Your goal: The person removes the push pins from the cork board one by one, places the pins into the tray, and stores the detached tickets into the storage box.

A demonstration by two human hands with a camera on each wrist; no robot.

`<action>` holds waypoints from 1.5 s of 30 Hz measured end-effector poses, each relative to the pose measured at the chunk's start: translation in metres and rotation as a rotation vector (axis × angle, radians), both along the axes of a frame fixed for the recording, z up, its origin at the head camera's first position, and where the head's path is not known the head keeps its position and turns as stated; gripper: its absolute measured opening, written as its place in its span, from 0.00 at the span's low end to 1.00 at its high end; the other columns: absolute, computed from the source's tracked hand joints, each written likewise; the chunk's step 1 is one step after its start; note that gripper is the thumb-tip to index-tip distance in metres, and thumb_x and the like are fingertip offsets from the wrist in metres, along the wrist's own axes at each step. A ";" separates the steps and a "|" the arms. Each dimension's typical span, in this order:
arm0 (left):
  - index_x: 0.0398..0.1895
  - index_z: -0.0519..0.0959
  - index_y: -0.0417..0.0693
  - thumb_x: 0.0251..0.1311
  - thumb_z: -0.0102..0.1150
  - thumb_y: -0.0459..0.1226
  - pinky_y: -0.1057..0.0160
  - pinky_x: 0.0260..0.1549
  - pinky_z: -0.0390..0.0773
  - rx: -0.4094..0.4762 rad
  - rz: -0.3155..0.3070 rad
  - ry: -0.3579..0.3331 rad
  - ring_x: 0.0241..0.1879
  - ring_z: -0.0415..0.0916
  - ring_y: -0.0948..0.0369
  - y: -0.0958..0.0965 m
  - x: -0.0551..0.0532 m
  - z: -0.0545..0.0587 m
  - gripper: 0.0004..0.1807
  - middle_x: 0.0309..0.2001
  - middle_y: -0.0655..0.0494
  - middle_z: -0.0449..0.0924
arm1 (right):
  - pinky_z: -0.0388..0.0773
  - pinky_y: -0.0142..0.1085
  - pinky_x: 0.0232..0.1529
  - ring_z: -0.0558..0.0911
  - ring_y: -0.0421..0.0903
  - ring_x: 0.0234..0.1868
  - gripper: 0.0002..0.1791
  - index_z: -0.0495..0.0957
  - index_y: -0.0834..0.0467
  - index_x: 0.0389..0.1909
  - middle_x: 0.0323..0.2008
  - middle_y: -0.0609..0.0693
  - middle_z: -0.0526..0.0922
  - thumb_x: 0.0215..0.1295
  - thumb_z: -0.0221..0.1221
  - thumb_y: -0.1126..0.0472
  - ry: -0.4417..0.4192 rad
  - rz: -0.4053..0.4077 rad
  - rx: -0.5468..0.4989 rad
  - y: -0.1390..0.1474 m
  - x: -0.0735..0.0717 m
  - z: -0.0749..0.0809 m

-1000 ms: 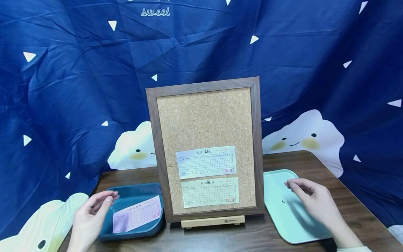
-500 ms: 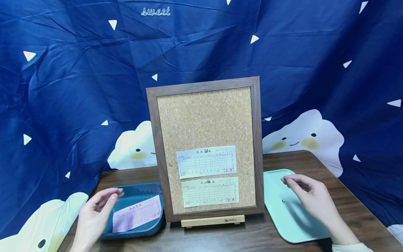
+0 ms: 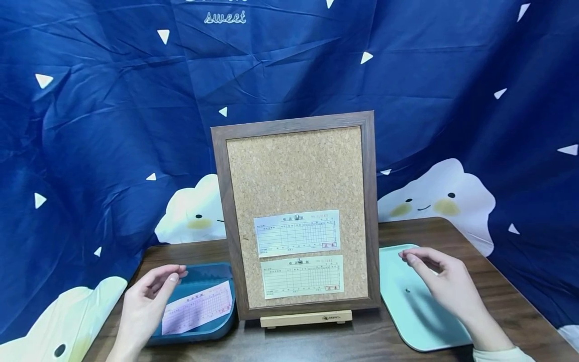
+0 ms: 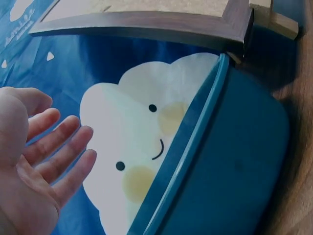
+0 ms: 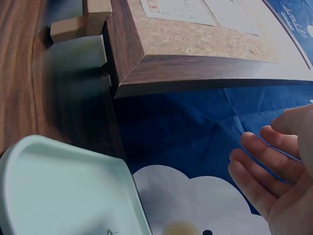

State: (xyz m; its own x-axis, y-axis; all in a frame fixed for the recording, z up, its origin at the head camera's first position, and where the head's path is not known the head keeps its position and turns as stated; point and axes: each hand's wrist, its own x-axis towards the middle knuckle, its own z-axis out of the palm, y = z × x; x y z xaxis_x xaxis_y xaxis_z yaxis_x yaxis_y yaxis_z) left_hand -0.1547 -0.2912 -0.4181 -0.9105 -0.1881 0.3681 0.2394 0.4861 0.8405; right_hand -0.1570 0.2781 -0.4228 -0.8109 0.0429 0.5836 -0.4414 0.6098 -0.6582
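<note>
My left hand (image 3: 141, 307) hovers over the near left side of a dark teal bin (image 3: 217, 330), fingers loosely bent and holding nothing. A pink receipt slip (image 3: 201, 307) lies tilted in that bin, partly behind the hand. In the left wrist view, the palm shows bare beside the bin. Above the mint green tray (image 3: 436, 334) is my right hand (image 3: 448, 281), relaxed, with nothing in its fingers. On this tray lies one small silver pushpin (image 3: 407, 290). A white slip (image 3: 276, 236) and, below it, a pale green slip (image 3: 280, 281) are pinned to the corkboard (image 3: 296, 171).
The framed corkboard leans upright between bin and tray on a light wooden stand (image 3: 298, 319). All stand on a dark wood table (image 3: 325, 342). Behind it hangs a blue curtain (image 3: 289, 60) with white clouds and triangles.
My left hand has drifted right and slightly up over the bin. The right hand has drifted left and slightly up over the tray. The slips, pushpin and corkboard have stayed put.
</note>
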 end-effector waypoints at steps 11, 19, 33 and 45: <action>0.56 0.86 0.41 0.79 0.61 0.34 0.76 0.48 0.85 0.027 -0.035 0.056 0.47 0.89 0.72 0.012 -0.002 0.006 0.11 0.48 0.65 0.91 | 0.77 0.15 0.48 0.85 0.20 0.44 0.10 0.90 0.57 0.48 0.43 0.28 0.90 0.72 0.66 0.72 0.024 0.018 -0.012 -0.012 -0.001 0.010; 0.57 0.85 0.41 0.79 0.60 0.34 0.75 0.49 0.85 0.039 -0.063 0.055 0.48 0.89 0.71 0.018 -0.004 0.011 0.11 0.50 0.64 0.91 | 0.78 0.15 0.47 0.85 0.20 0.45 0.10 0.90 0.57 0.48 0.44 0.27 0.90 0.73 0.66 0.71 0.027 0.019 -0.016 -0.017 -0.002 0.016; 0.57 0.85 0.40 0.78 0.60 0.32 0.75 0.52 0.84 0.061 -0.137 0.085 0.51 0.88 0.73 0.034 -0.011 0.017 0.11 0.51 0.68 0.90 | 0.80 0.17 0.45 0.86 0.22 0.42 0.09 0.89 0.60 0.47 0.42 0.28 0.90 0.73 0.65 0.73 0.035 0.044 -0.028 -0.025 -0.002 0.026; 0.60 0.85 0.43 0.79 0.61 0.34 0.76 0.55 0.82 0.050 -0.163 0.083 0.54 0.86 0.73 0.044 -0.015 0.024 0.13 0.55 0.58 0.91 | 0.81 0.18 0.46 0.87 0.26 0.41 0.11 0.89 0.63 0.46 0.41 0.34 0.91 0.69 0.64 0.77 0.100 0.110 -0.054 -0.036 -0.006 0.034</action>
State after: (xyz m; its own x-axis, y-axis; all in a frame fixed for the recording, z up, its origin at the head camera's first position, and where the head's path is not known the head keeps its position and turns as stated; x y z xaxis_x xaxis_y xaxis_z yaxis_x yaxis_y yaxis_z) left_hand -0.1701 -0.2474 -0.3944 -0.8974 -0.0608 0.4371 0.3809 0.3933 0.8368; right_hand -0.1634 0.2420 -0.3887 -0.7502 -0.0095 0.6611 -0.5690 0.5185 -0.6383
